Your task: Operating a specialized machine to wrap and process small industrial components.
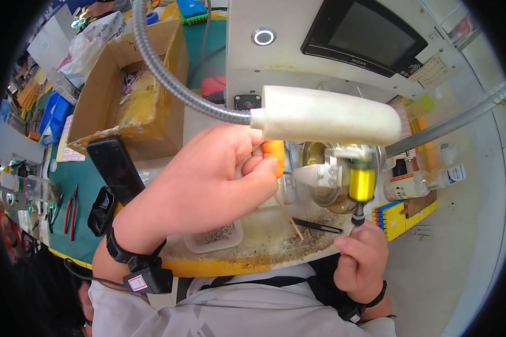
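My left hand (pixel 222 177) reaches across the bench with its fingers curled and the thumb pressed in. Orange finger cots (pixel 274 157) cover fingertips there, and whatever they may pinch is hidden. A thin wooden stick (pixel 289 216) slants down from below that hand. My right hand (pixel 364 261) is closed, thumb against fingers, just under the dark tip of a yellow cylinder (pixel 361 184) mounted on the machine. What lies in this pinch is too small to make out. A white tubular lamp (pixel 331 115) on a flexible metal neck hangs over the work and hides part of it.
A cardboard box (pixel 168 121) and a black phone (pixel 116 168) stand at left. Red-handled pliers (pixel 71 216) lie on the green mat. A white tray (pixel 215 238) of small metal pieces sits near the front edge. At right are a clear bottle (pixel 405 186) and a yellow block (pixel 396 220).
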Available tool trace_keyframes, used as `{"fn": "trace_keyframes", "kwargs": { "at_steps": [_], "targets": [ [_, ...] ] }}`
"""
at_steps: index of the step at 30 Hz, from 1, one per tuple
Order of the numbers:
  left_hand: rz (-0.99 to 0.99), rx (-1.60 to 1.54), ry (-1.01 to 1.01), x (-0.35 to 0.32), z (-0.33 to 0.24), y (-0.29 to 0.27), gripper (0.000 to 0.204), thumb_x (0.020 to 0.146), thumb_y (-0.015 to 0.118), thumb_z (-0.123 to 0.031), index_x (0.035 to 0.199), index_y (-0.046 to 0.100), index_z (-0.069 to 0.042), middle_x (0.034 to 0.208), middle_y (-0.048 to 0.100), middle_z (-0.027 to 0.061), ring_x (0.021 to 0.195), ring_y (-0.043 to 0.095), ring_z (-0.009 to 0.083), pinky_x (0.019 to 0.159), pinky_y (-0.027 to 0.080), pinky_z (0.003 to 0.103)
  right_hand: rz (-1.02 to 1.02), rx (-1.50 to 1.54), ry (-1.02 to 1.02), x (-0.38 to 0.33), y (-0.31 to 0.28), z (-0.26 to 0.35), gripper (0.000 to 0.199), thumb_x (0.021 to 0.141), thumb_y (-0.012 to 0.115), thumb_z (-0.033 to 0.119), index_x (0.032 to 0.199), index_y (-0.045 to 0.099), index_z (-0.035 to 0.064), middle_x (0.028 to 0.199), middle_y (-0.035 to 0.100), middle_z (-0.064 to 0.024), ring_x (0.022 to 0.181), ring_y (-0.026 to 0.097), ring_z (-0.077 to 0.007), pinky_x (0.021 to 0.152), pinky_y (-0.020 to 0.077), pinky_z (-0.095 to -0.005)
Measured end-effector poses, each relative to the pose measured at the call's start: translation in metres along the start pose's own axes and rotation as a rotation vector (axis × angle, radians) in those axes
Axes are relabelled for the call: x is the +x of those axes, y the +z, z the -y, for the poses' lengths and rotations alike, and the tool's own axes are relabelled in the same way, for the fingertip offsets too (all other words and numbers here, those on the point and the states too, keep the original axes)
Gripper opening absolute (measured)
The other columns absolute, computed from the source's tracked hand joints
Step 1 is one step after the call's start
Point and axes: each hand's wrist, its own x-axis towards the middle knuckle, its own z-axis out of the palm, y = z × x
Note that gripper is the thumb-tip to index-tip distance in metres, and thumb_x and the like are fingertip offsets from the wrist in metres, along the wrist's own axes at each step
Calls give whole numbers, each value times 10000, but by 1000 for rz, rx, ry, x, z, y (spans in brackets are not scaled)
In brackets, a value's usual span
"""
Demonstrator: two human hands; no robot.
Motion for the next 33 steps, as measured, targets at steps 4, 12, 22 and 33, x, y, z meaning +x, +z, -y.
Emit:
{"fn": "trace_keyframes", "kwargs": {
  "at_steps": [4, 12, 22, 33],
  "targets": [
    [29, -53, -14, 3, 2, -2, 138, 991, 644, -115, 939, 642, 12, 654, 512, -54, 600, 422, 39, 536, 363, 301, 47, 52, 159, 34, 21, 39, 249, 851, 771, 64, 1088, 696, 59, 709, 570, -50, 566, 582, -241, 503, 409, -369],
    [209, -184, -108, 5, 4, -9, 250, 1043, 591, -99, 1253, 648, 25, 835, 586, -114, 686, 448, -49, 594, 344, 179, 117, -275, 388, 78, 49, 62, 250, 937, 772, 170, 999, 562, 50, 797, 645, -103, 627, 689, -297, 527, 536, -404],
    [259, -220, -83, 5, 5, -12, 233, 1050, 590, -111, 1240, 648, 8, 843, 584, -118, 684, 449, -50, 592, 341, 181, 75, -282, 378, 84, 59, 56, 241, 936, 754, 151, 966, 532, 64, 785, 658, -107, 619, 703, -315, 524, 560, -412],
    [262, -222, -86, 4, 8, -11, 199, 1058, 580, -93, 1220, 655, -5, 903, 607, -102, 728, 477, -46, 621, 366, 178, 137, -333, 452, 88, 60, 59, 202, 938, 756, 113, 971, 567, 49, 824, 715, -120, 677, 722, -342, 564, 548, -444]
  ]
}}
